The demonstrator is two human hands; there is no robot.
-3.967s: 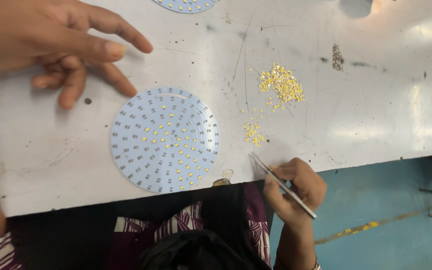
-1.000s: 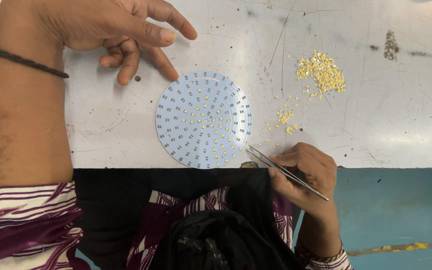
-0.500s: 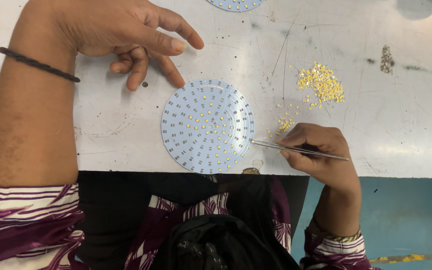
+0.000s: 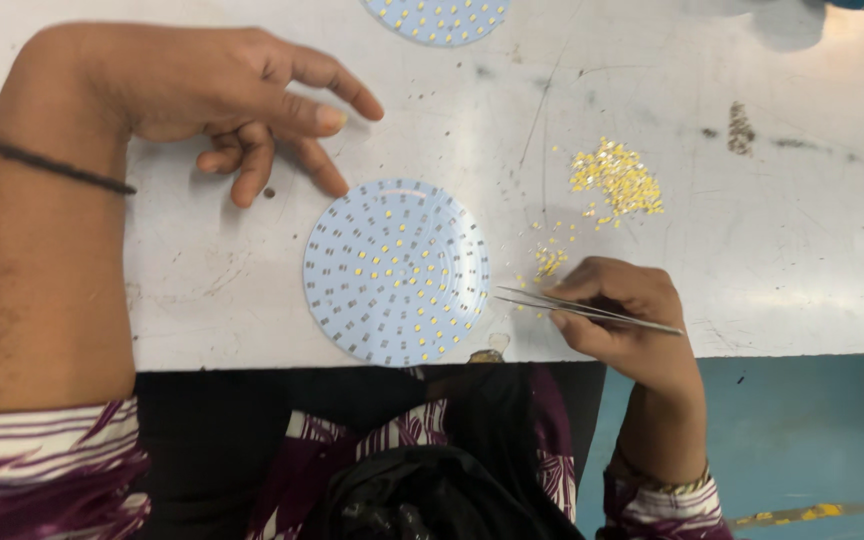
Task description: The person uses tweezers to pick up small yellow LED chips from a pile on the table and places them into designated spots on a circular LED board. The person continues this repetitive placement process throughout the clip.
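Right hand [image 4: 620,318] gripping tweezers [image 4: 582,307], tips now nearer round board [image 4: 396,271], left hand [image 4: 222,95] still open

No packages, labels, signs or screens are in sight on the scuffed white worktable [image 4: 802,250] seen from above.

Bare table [image 4: 802,240] right of the yellow chip pile [image 4: 617,180] (scattered strays nearby).
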